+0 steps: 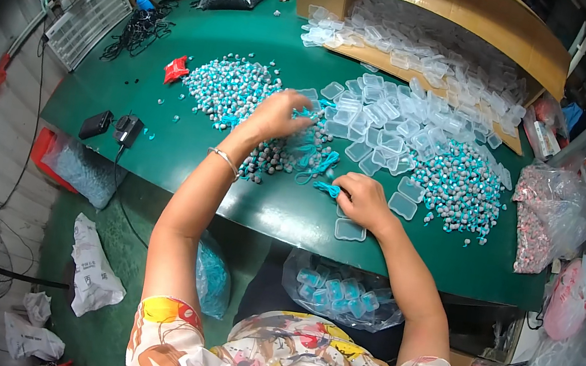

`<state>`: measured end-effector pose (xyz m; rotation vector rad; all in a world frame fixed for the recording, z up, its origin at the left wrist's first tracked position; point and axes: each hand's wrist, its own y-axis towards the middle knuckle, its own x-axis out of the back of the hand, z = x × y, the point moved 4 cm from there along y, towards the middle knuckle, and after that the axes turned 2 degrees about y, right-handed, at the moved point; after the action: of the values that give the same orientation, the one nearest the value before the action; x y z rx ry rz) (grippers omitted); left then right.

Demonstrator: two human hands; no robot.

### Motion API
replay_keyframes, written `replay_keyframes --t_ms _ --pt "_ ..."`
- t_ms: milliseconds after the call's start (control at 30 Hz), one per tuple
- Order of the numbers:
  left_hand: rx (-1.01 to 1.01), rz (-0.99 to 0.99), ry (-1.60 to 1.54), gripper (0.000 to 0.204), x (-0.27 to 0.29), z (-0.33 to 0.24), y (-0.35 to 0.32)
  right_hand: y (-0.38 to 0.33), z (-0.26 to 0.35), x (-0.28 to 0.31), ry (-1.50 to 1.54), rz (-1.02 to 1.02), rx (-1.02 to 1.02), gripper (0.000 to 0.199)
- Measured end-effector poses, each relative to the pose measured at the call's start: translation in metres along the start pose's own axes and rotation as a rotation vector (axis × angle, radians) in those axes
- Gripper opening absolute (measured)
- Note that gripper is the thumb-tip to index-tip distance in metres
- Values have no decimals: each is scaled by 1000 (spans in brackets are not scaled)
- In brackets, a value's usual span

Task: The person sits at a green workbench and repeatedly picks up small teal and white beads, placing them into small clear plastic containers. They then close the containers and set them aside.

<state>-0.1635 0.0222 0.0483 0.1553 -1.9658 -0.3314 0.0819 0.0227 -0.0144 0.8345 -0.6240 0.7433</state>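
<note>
My left hand (278,113) reaches forward over the green table (165,126) and pinches a teal cord (309,113) at the edge of a heap of grey-and-teal earplugs (227,90). A bangle sits on that wrist. My right hand (362,201) rests near the table's front edge, fingers closed on a bunch of teal cord (326,186), over a small clear plastic case (350,230). More teal cords (315,162) lie between my hands. A spread of empty clear cases (385,121) lies just beyond.
A second earplug heap (459,189) lies at the right. A cardboard box (469,20) of clear cases stands at the back. Bags (554,211) sit at the right edge, a bag of filled cases (341,292) under the table. Another person sits at the far end.
</note>
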Motion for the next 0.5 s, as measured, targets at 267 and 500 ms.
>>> replay_keyframes --t_ms 267,500 --pt "119 251 320 66 -24 38 41 0 0 -1 12 3 -7 13" --pt "84 38 253 40 -17 44 34 1 2 -1 16 -17 37 13"
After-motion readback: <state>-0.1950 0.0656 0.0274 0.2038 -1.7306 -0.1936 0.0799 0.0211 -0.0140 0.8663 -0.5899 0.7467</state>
